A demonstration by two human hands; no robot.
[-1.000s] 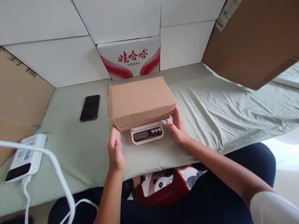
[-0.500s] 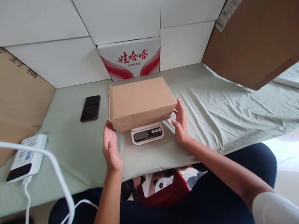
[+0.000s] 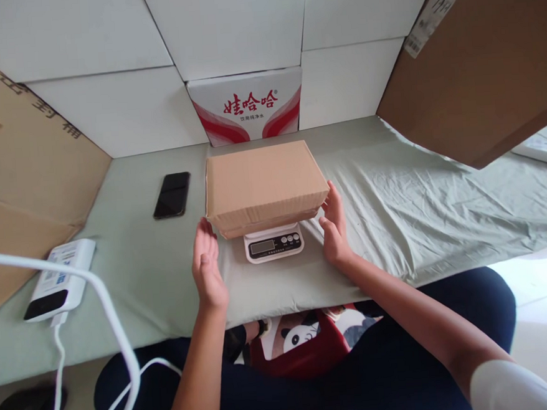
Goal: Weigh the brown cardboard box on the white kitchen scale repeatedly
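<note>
A closed brown cardboard box sits over a small white kitchen scale, whose front panel with a grey display and several round buttons shows below it. The scale's platform is hidden under the box. At the box's lower left corner is my left hand, fingers stretched upward and thumb apart. My right hand stands at the right end, its fingers extended along the side, partly behind the corner. Both palms face inward, at or very near the cardboard; whether they press on it I cannot tell.
A black phone lies left of the box. Further left is a white power bank with a white cable arching in front. Large cartons stand at left and right. Behind is a white-and-red carton; a green cloth covers the table.
The whole scene has shifted slightly to the right in view. The box, the scale and both hands keep nearly the same places relative to one another.
</note>
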